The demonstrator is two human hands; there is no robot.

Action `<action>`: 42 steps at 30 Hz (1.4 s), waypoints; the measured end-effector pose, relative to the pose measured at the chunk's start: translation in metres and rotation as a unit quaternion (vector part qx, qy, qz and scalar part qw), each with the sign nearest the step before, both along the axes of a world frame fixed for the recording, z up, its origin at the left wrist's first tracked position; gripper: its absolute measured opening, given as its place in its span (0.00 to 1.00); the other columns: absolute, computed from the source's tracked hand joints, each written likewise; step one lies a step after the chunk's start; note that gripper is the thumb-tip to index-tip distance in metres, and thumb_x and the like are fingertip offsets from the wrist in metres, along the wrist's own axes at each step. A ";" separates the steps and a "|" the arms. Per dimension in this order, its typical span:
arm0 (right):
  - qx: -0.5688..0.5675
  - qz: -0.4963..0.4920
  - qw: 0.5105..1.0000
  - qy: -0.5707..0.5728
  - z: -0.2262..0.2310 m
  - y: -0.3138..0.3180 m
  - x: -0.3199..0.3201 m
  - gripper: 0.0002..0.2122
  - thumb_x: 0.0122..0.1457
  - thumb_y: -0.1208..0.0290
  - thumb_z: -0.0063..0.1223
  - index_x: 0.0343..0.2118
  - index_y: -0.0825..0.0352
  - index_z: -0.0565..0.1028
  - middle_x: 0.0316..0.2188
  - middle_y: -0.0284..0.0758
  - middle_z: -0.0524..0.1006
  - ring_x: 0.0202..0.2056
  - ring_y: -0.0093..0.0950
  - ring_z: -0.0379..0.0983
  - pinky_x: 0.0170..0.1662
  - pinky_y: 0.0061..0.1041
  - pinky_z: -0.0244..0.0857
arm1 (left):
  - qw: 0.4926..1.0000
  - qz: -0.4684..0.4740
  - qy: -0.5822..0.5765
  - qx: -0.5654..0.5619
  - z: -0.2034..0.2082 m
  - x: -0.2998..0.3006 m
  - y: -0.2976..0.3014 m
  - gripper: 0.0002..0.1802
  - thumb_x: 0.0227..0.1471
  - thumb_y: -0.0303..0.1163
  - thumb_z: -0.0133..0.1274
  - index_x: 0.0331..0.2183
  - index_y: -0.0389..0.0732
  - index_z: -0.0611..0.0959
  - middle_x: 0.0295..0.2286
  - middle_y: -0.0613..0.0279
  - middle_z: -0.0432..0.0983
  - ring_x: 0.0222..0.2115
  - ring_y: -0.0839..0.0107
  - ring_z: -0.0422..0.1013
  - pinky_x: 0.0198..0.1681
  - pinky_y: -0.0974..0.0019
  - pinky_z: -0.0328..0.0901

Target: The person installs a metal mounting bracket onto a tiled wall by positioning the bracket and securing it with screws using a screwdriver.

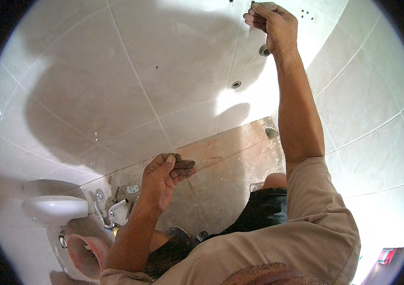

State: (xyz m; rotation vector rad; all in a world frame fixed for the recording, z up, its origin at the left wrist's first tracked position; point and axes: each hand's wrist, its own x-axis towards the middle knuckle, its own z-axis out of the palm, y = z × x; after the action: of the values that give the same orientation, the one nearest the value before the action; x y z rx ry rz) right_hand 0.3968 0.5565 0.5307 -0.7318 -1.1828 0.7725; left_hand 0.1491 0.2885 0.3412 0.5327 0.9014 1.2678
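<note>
My right hand (pixel 277 26) is raised high against the tiled wall (pixel 187 61). Its thumb and forefinger are pinched at a small dark piece at the wall's surface, too small to name. Just below that hand is a round pipe opening (pixel 264 50), with a second pipe opening (pixel 236 84) lower down. My left hand (pixel 161 178) hangs lower, over the floor and away from the wall. Its fingers are curled together and dark with dirt; what lies in them, if anything, cannot be made out.
A white ceramic fixture (pixel 55 209) stands at the left. Near it on the dusty floor (pixel 211 190) lie chrome tap fittings (pixel 111 216) and a reddish bucket (pixel 76 254). A hole (pixel 271 133) opens in the floor's far corner. Another tiled wall (pixel 353 109) rises at the right.
</note>
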 end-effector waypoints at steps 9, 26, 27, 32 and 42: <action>0.017 0.018 0.999 -0.023 -0.004 0.003 0.004 0.07 0.60 0.74 0.55 0.29 0.72 0.75 0.26 0.42 0.78 0.27 0.30 0.77 0.35 0.31 0.73 | 1.000 -0.012 0.010 0.027 0.000 0.005 -0.001 0.14 0.60 0.37 0.54 0.39 0.34 0.77 0.36 0.51 0.78 0.41 0.51 0.78 0.49 0.44 0.73; 0.587 -0.489 0.642 -0.069 0.077 0.004 -0.001 0.29 0.67 0.53 0.47 0.60 0.72 0.60 0.53 0.49 0.62 0.57 0.43 0.57 0.61 0.48 0.50 | 0.997 0.045 0.029 0.056 0.009 -0.009 -0.012 0.12 0.62 0.35 0.50 0.40 0.35 0.78 0.35 0.50 0.80 0.39 0.51 0.78 0.48 0.42 0.72; 0.589 -0.492 0.635 -0.086 0.074 0.012 -0.010 0.31 0.66 0.50 0.48 0.62 0.72 0.58 0.56 0.50 0.62 0.60 0.45 0.55 0.63 0.51 0.47 | 0.997 0.044 0.032 0.058 0.011 -0.010 -0.011 0.12 0.62 0.35 0.50 0.40 0.35 0.78 0.35 0.50 0.80 0.39 0.51 0.78 0.48 0.42 0.72; 0.462 -0.514 0.649 -0.318 0.060 0.038 -0.050 0.34 0.59 0.58 0.59 0.63 0.69 0.58 0.61 0.52 0.59 0.65 0.47 0.50 0.67 0.51 0.42 | 0.998 0.045 0.031 0.015 0.010 -0.008 -0.004 0.12 0.64 0.32 0.45 0.37 0.33 0.77 0.34 0.45 0.81 0.38 0.54 0.79 0.47 0.50 0.73; -0.034 0.307 0.603 -0.735 -0.326 -0.106 0.013 0.14 0.63 0.62 0.53 0.43 0.67 0.77 0.46 0.46 0.76 0.49 0.44 0.74 0.54 0.43 0.66 | 0.972 0.026 0.232 0.017 0.000 -0.009 0.016 0.11 0.61 0.31 0.50 0.35 0.32 0.80 0.32 0.50 0.81 0.34 0.60 0.79 0.46 0.54 0.73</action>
State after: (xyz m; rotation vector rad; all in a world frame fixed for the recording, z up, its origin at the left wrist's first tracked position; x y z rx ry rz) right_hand 0.4096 0.4503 0.2052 -1.0440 -3.0731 0.6648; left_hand 0.1405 0.3046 0.3415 0.8584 1.2897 1.2282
